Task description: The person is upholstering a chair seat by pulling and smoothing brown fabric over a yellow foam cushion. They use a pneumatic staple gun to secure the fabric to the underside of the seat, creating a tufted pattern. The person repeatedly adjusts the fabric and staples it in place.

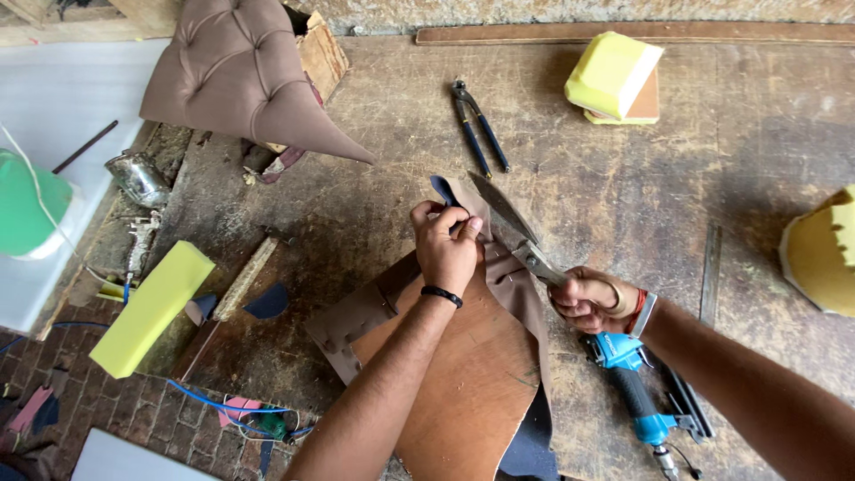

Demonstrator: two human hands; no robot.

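The left hand (448, 249) was up at the middle of the worktop (623, 196), fingers curled and pinching the far edge of the brown fabric (521, 298), pulling it over the top of the plywood panel (463, 374). A dark blue lining showed at the fabric's tip, just beyond the fingers. The right hand (590, 301) sat just to the right, closed around the handles of the scissors (512, 223), whose long blades stood parted, pointing far and left, right beside the left hand and touching the fabric's edge.

The panel lay near and central, tilted, with the fabric wrapped along its left and right edges. Just right of it, near the right wrist, a blue power tool (628, 383) rested on the worktop, with a metal ruler (710, 272) further right.

Farther away, blue-handled pliers (479, 129) lay well apart from the hands. At far right, a yellow foam block (613, 73) sat on a small board. At far left, a tufted brown cushion (236, 76) leaned over a wooden box. A yellow foam slab (150, 307) lay at the left edge, beside a wooden stick (245, 278). Another foam-covered piece (821, 254) poked in from the right border. A blue hose (214, 403) trailed over the brick floor at near left.
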